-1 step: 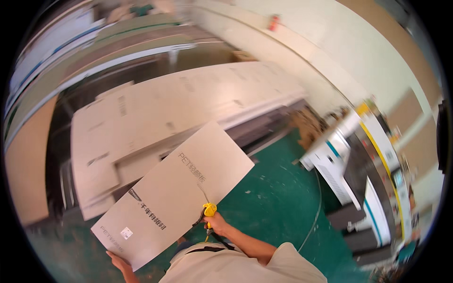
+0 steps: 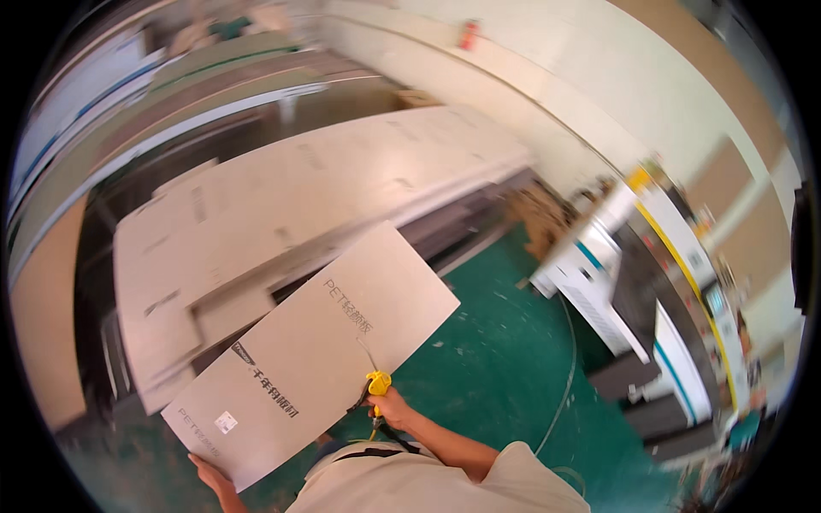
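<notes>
1. Left hand (image 2: 208, 473): grasping the near left end of the pale rectangular panel (image 2: 312, 359), fingers at its edge.
2. Right hand (image 2: 391, 408): clenched around a yellow blow gun (image 2: 379, 384), beside the panel's near long edge; whether it also bears the panel, cannot tell.
3. Pale rectangular panel: tilted across the view in front of the person; printed face, white square sticker (image 2: 226, 422). Contact with the stack behind, cannot tell.
4. Step, as judged: panel held with blow gun at the ready, thin nozzle (image 2: 366, 349) over its face. Any next move calls for a firm left grip and the nozzle kept off the surface.
5. Stack of pale boards (image 2: 256, 205): beyond the panel.
6. Brown carton-like box (image 2: 416, 99): beyond the stack; contents not visible.
7. White machine (image 2: 599, 312), teal-striped: right, on green floor (image 2: 487, 368).
</notes>
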`<state>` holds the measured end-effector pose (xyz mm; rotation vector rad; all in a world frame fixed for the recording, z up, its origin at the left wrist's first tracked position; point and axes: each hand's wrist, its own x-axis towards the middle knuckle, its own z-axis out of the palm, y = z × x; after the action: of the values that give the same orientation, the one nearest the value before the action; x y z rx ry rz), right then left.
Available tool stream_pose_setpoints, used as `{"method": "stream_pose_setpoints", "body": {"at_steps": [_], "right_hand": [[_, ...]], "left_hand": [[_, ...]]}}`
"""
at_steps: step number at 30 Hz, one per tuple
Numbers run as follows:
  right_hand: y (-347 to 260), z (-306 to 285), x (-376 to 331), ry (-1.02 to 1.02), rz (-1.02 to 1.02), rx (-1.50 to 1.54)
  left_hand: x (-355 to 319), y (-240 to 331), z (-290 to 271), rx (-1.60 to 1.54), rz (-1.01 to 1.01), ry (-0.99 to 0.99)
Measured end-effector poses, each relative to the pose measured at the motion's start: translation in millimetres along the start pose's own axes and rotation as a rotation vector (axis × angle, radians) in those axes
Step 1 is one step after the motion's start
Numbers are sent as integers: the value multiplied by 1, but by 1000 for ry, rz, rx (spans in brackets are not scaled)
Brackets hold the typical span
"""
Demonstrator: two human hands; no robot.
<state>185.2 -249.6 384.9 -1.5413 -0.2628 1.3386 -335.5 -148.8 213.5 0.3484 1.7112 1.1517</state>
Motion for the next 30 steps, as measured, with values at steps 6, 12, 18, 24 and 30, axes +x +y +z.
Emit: {"method": "stream_pose_setpoints", "body": {"at_steps": [6, 12, 18, 24, 30], "right_hand": [[11, -121, -306, 157, -218, 90], [14, -170, -644, 401, -346, 471], [-34, -269, -615, 717, -435, 470], [-27, -397, -677, 865, -315, 515], [-84, -575, -610, 874, -298, 677]], "left_hand": [[-204, 139, -36, 20, 196, -388], [-488, 265, -87, 312, 155, -586], [-569, 241, 153, 485, 158, -717], [-699, 148, 248, 656, 164, -907], [-779, 57, 494, 763, 502, -1035]]}}
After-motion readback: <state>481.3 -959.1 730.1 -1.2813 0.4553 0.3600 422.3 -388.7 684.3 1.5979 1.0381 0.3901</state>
